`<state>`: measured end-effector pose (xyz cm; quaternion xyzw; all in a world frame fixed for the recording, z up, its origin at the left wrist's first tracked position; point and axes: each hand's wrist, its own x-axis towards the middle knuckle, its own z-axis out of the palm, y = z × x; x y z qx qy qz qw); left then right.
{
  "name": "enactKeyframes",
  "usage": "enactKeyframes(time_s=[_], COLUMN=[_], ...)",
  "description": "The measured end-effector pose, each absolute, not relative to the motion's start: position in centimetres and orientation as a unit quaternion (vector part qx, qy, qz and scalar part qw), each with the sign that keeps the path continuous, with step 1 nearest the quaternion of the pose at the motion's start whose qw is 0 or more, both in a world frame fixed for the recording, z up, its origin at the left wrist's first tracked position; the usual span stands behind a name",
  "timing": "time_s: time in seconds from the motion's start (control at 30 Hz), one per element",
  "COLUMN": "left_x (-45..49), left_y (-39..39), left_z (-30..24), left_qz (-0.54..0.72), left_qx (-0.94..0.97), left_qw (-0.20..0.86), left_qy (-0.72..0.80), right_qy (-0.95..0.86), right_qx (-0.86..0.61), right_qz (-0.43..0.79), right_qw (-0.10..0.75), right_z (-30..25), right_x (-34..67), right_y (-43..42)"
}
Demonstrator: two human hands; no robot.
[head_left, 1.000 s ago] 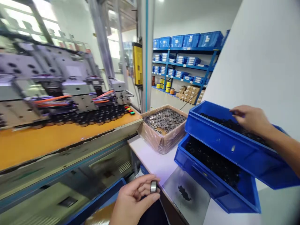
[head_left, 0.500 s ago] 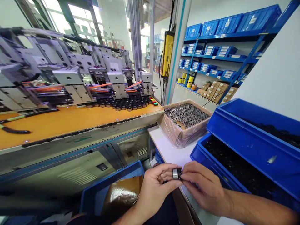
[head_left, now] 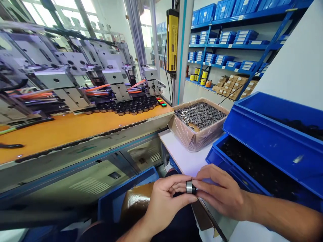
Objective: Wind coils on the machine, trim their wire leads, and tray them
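Note:
A small cylindrical part (head_left: 189,187), a silvery metal ring with a black end, sits between my two hands above the white table's edge. My left hand (head_left: 168,198) pinches it between thumb and fingers, with the silvery side towards my palm. From the other side my right hand (head_left: 219,193) has its fingertips closed at the black end, where they partly cover it. Whether the black end is a separate piece I cannot tell.
Two stacked blue bins (head_left: 272,141) of small black parts stand on the right. A plastic-lined carton (head_left: 196,139) of metal rings rests on the white table (head_left: 171,141). Left is a machine bench (head_left: 101,129) bearing rows of black parts (head_left: 136,106); below lies a blue crate (head_left: 108,205).
The right fingertips have pressed closer over the black end of the part, hiding more of it. My left hand keeps its hold. The camera view has shifted slightly.

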<state>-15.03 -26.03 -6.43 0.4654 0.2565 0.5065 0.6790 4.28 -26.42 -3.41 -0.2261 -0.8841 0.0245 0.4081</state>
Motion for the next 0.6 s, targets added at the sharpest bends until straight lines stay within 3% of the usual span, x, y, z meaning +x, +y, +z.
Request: enactKeyframes(time_s=[0.37,0.6], left_x=[-15.33,-14.60], left_y=[-25.69,-26.09], left_z=[-6.71,-7.14], left_qz=[0.460,0.482], left_qx=[0.437,0.445], left_qw=[0.738,0.713], left_qy=[0.230,0.246], right_qy=[-0.896,-0.889], right_qx=[-0.197,-0.206], right_qz=[-0.030,-0.058], right_qw=[0.398,0.405], right_z=[-3.35,-3.57], right_x=[4.24,4.17], right_y=[-26.42,-26.29])
